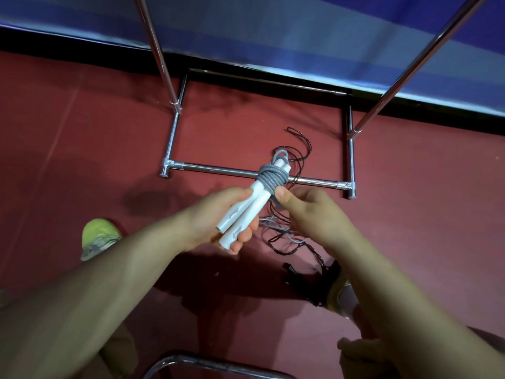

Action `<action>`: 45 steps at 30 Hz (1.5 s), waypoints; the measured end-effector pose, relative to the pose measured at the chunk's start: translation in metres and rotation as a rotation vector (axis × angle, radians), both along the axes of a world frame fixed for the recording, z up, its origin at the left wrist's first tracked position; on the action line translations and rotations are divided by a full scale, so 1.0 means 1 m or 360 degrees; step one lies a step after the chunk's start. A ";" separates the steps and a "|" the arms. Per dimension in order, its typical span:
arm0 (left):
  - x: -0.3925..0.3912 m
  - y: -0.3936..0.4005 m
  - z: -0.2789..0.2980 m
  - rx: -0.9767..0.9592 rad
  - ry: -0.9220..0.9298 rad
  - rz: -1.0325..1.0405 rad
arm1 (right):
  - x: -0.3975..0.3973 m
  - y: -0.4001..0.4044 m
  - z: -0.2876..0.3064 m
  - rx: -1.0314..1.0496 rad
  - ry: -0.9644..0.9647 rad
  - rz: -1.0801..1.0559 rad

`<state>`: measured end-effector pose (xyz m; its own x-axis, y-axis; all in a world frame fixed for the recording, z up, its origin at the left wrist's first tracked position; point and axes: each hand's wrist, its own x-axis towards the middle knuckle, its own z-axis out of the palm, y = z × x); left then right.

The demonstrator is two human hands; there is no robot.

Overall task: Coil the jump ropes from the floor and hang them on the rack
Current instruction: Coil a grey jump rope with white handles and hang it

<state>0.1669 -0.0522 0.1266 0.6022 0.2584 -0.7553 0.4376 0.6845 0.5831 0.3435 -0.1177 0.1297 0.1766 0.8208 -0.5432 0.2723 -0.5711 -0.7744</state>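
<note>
My left hand [218, 214] grips the two white handles [246, 212] of a jump rope, held side by side and pointing away from me. Its grey cord [272, 179] is wound in several tight turns around the far end of the handles. My right hand [306, 206] pinches the grey cord just below the coil, thumb on top. Under my hands a thin dark jump rope [296, 149] lies loose on the red floor, mixed with thin grey strands, and its black handles [308, 277] lie near my right foot. The chrome rack [218, 168] stands ahead.
The rack's base bars frame a rectangle on the floor, and two slanted uprights [161, 56] rise past my head. A blue and grey wall [300, 36] runs behind. My green shoe [99, 236] is at the left. A curved metal tube [207, 363] sits at the bottom edge.
</note>
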 end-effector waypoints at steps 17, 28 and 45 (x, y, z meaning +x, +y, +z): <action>0.000 0.000 -0.001 0.0938 0.0465 -0.0154 | -0.010 -0.001 0.005 -0.0387 0.0607 -0.0196; -0.003 0.002 0.003 0.0940 0.0347 -0.0279 | -0.012 -0.001 0.005 -0.0009 0.0598 -0.0237; 0.001 -0.003 0.023 -0.0030 -0.0225 -0.0049 | -0.005 0.000 0.007 0.0285 0.0784 -0.0092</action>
<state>0.1678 -0.0554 0.1491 0.7103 0.2247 -0.6670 0.3730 0.6835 0.6274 0.3381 -0.1177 0.1365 -0.0163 0.9050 -0.4251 -0.1767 -0.4211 -0.8896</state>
